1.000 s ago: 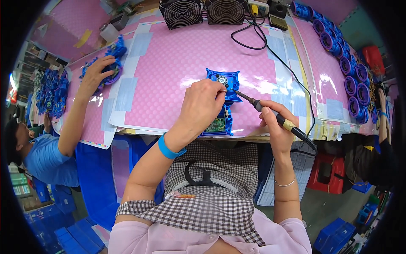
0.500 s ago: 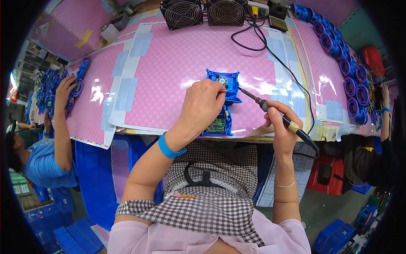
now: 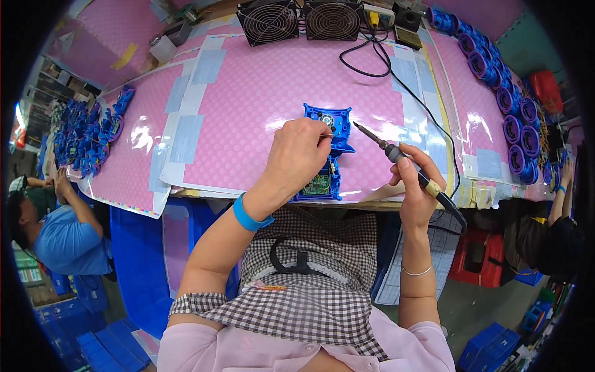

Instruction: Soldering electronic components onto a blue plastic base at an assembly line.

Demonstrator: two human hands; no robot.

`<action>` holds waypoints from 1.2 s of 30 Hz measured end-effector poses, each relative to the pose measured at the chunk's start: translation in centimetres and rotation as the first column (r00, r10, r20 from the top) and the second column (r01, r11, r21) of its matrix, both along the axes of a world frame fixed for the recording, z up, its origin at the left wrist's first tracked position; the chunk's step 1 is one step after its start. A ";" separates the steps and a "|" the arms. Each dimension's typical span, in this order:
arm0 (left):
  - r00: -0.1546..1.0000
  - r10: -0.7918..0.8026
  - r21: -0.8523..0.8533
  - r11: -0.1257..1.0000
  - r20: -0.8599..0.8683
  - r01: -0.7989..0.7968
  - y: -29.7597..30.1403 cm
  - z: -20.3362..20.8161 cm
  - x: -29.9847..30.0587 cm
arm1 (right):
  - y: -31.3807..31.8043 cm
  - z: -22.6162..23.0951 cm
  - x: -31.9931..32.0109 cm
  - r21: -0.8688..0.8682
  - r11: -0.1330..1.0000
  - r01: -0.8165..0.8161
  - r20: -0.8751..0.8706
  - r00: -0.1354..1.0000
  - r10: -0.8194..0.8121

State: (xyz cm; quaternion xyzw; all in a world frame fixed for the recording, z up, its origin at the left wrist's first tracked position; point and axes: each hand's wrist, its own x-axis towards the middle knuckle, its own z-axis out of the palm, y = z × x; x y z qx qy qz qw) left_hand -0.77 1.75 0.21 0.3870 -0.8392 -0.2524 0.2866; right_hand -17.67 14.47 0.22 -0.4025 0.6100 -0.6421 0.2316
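A blue plastic housing [image 3: 343,118] lies on the pink table cover, with a round speaker-like part [image 3: 327,120] in its upper portion. Its lower portion holds a green circuit board [image 3: 319,185]. My left hand [image 3: 299,149] is over the housing's left side, thumb and forefinger pinched on a thin, light-coloured wire; whether it is solder or a lead I cannot tell. In my right hand [image 3: 416,180] is a soldering iron [image 3: 396,155], gripped like a pen. Its tip points up and left, just off the housing's right edge.
Two black fans [image 3: 268,23] stand at the back beside a soldering iron stand [image 3: 407,28]. The iron's black cable [image 3: 427,105] crosses the table's right side. Blue parts are piled at left [image 3: 83,139] and rowed at right [image 3: 511,127]. Co-workers sit at both sides.
The iron's tip has drawn slightly right, away from the housing's edge. My left hand has barely moved. At left, a co-worker's hand has pulled back from the pile of blue parts.
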 end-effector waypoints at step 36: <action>0.983 0.122 0.053 0.992 -0.141 -0.115 0.3 -0.4 1.4 | -1.7 -0.8 1.4 -0.012 0.984 -0.177 -0.102 0.979 0.175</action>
